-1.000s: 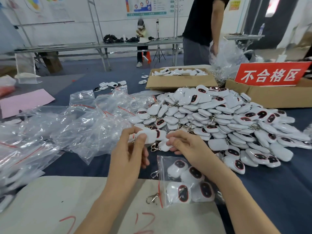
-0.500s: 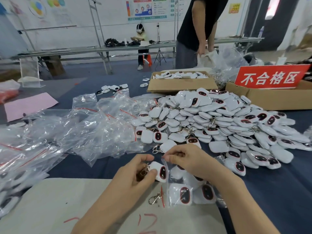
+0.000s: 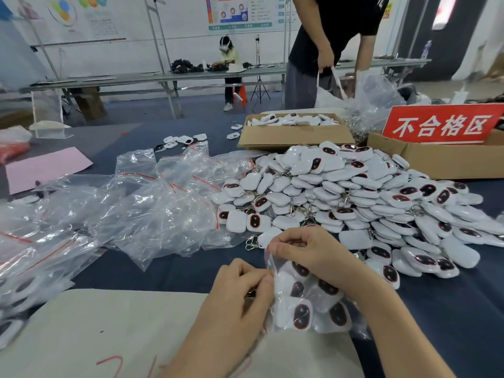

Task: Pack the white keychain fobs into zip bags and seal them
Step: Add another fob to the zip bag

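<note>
Several white keychain fobs [image 3: 301, 315] lay inside a clear zip bag [image 3: 313, 327], which stood partly on the beige board [image 3: 109, 328] and partly on the dark blue table [image 3: 450, 309], near the person. The left hand [image 3: 242, 290] had curled fingers and pinched the left edge of the bag near its mouth. The right hand [image 3: 308, 252] pinched the top corner of the same mouth between thumb and fingers. Just behind the hands rose a big pile of loose fobs [image 3: 354, 192], and to its left lay a heap of empty bags [image 3: 152, 211]. Farther back stood a cardboard box [image 3: 294, 137] with more fobs, a red sign [image 3: 441, 124], and a person in a black shirt [image 3: 335, 28].
</note>
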A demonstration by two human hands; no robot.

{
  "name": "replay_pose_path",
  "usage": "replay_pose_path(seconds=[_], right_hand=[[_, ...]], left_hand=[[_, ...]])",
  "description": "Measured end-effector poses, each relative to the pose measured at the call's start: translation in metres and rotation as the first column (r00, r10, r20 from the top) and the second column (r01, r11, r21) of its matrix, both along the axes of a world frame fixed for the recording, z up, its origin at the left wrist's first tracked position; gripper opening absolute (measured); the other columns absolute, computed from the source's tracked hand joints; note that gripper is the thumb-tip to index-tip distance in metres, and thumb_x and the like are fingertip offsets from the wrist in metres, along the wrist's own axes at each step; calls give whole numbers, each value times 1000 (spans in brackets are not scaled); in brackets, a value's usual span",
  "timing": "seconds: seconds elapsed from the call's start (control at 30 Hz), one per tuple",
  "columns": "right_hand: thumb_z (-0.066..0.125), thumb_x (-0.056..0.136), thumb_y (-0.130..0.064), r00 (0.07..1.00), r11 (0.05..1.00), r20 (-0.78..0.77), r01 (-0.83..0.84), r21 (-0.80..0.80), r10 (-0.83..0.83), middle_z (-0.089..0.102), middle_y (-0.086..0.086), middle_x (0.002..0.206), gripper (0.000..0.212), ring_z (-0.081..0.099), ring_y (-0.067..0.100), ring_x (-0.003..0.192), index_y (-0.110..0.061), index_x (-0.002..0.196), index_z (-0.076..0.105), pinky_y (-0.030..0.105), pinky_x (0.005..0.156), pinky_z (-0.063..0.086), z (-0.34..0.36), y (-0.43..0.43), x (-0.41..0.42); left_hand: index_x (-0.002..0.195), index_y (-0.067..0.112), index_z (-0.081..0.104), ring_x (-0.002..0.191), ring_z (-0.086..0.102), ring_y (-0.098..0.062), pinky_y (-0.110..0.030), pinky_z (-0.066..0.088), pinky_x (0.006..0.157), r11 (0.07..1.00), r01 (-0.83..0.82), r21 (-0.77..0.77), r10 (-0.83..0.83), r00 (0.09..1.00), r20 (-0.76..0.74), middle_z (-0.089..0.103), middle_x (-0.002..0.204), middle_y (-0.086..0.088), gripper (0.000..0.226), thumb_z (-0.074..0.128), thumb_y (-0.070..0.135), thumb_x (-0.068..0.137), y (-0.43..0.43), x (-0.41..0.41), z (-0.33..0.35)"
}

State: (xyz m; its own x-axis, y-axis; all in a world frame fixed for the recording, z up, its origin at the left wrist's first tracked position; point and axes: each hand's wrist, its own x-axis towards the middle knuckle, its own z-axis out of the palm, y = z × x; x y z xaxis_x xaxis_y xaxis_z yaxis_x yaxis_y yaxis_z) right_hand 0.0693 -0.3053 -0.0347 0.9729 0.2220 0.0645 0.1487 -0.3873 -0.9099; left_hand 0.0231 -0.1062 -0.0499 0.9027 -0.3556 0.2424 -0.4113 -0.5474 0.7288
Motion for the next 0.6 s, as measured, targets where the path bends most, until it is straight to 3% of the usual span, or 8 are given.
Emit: replay_pose_path(seconds=[0.17,0.23,0.33,0.37,0.47,0.6], right_hand=[[69,92,-35,998,983,-23,-62,-172,59,75,-20,83,10,67,-6,76,-32,96,77,15,75,49,-1,2,3],[64,94,-42,998,983,-11,-57,-176,56,74,-22,88,13,67,-8,84,-37,102,73,19,83,50,-1,0,2],[58,91,-51,999,997,29,42,-69,-40,72,-25,90,14,67,-7,83,-45,101,65,23,82,51,0,-8,5],[57,90,-51,994,994,45,100,-39,-98,72,-26,90,13,66,-6,82,-46,100,63,24,80,53,0,-11,6],[59,97,-35,973,975,62,218,48,-220,72,-18,92,13,68,-2,80,-47,97,64,21,71,57,-8,-17,10],[60,99,-29,979,979,20,200,50,-201,74,-14,95,16,70,-3,83,-45,99,65,17,74,58,-16,-18,13]], left_hand=[[89,19,68,91,45,-8,-21,39,80,979,108,175,-127,986,104,50,85,14,25,50,30,102,2,2,-4],[93,27,73,86,57,-8,-24,46,76,996,69,59,-71,997,36,64,83,14,26,48,30,101,7,7,-4],[99,40,73,78,65,2,-12,48,69,976,-146,-162,143,989,-30,73,88,18,26,56,20,100,15,20,-3],[105,40,71,82,64,5,-12,49,74,974,-180,-135,183,983,11,72,93,20,25,57,20,100,15,27,-5],[133,39,57,90,59,3,-36,53,91,983,-167,72,161,984,79,56,121,22,35,57,36,98,9,48,-9],[144,49,36,92,63,-9,-34,54,78,864,-169,475,111,983,147,40,132,18,56,46,68,93,-11,72,-5]])
